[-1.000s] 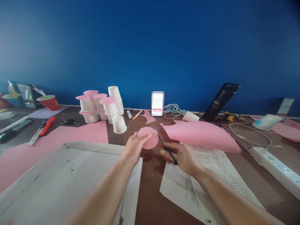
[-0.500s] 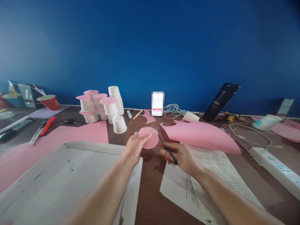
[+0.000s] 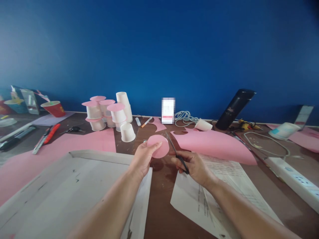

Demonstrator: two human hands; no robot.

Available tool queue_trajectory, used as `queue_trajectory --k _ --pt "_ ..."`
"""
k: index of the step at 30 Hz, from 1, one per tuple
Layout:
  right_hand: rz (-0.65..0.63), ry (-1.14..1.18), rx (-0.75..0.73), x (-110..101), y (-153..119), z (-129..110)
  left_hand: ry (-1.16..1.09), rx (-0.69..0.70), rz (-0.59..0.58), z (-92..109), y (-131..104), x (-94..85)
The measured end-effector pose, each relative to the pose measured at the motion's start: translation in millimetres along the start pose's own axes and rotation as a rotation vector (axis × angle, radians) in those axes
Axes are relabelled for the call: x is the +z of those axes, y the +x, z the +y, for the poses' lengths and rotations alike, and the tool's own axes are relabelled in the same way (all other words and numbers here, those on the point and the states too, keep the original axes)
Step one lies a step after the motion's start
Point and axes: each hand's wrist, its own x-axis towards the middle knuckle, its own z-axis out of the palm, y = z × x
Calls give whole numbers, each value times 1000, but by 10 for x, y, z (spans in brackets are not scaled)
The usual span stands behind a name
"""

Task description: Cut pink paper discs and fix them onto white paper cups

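Between the thumb and fingers of my left hand [image 3: 144, 156] is a round pink paper disc [image 3: 157, 147], held flat face up above the brown table. My right hand [image 3: 195, 166] grips a pair of scissors [image 3: 179, 157] by the black handles. The blades point up and away, just off the disc's right edge. To the right of the blades lies a large cut sheet of pink paper [image 3: 214, 142] with curved notches. A small pink offcut [image 3: 159, 124] rests behind the disc.
Paper cups with pink discs [image 3: 117, 114] are stacked at the back left, near a single white cup [image 3: 128, 132]. A red utility knife [image 3: 47, 137] lies farther left. On the right stand a black flask [image 3: 234, 109] and a power strip [image 3: 295, 177]. A blurred phone [image 3: 168, 111] leans against the wall.
The scissor blades have shifted slightly away from the disc's right edge. My left hand keeps the disc in nearly the same place. The whole view has drifted very slightly.
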Motion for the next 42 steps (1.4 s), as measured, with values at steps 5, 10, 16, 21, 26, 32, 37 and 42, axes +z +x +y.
queue_trajectory --k 5,10,16,21,26,32,37,42 --pt "-9 26 28 1 -1 -26 1 17 -8 0 -13 5" --pt "-5 10 51 10 -25 -74 46 35 -5 -1 -21 -2" --pt "-36 -19 25 -5 -28 -62 113 60 18 -18 -9 -16" --pt "-44 -40 18 -11 -21 -23 143 64 8 -19 -8 -21" --pt "-41 -30 18 -13 -25 -27 140 61 7 -10 -26 -14" --pt "-56 -15 2 -14 -35 -40 150 38 18 7 -29 -5" --pt "-36 -40 21 4 -42 -70 171 59 25 -12 -10 -25" --pt "-42 -66 17 -1 -32 -77 176 43 23 -18 -6 -30"
